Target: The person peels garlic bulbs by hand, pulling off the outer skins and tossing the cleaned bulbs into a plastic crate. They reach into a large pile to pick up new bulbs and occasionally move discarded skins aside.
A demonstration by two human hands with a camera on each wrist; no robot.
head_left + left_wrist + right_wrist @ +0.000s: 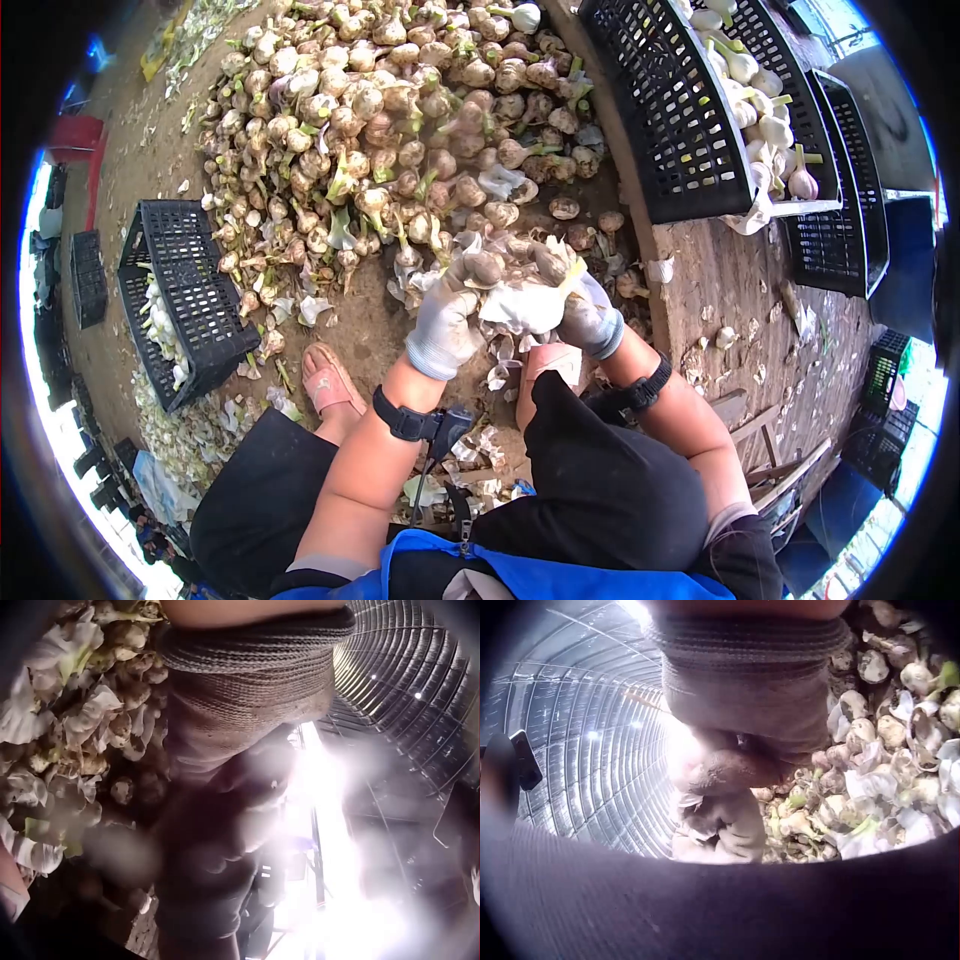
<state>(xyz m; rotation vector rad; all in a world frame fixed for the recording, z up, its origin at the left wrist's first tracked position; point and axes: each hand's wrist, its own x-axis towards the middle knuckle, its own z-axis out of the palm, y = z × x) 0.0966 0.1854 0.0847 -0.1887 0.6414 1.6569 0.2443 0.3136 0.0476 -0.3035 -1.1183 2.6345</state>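
In the head view a white garlic bulb (530, 306) is held between two gloved hands, its pale green stem pointing up to the right. My left hand (445, 322) grips the bulb's left side with curled fingers, papery skin about the fingertips. At the stem end my right hand (592, 318) holds the bulb, fingers bent round it. Just beyond lies a large heap of unpeeled garlic (370, 130), soil on many bulbs. The left wrist view shows the left glove (247, 712) dark against glare. In the right wrist view the right glove (742, 690) hides most of the bulb.
A black crate (205, 290) with peeled white garlic stands left. Another black crate (690, 110), holding cleaned bulbs, is on the wooden board (730, 280) at right. Loose skins (480, 450) litter the ground around the person's sandalled foot (332, 380).
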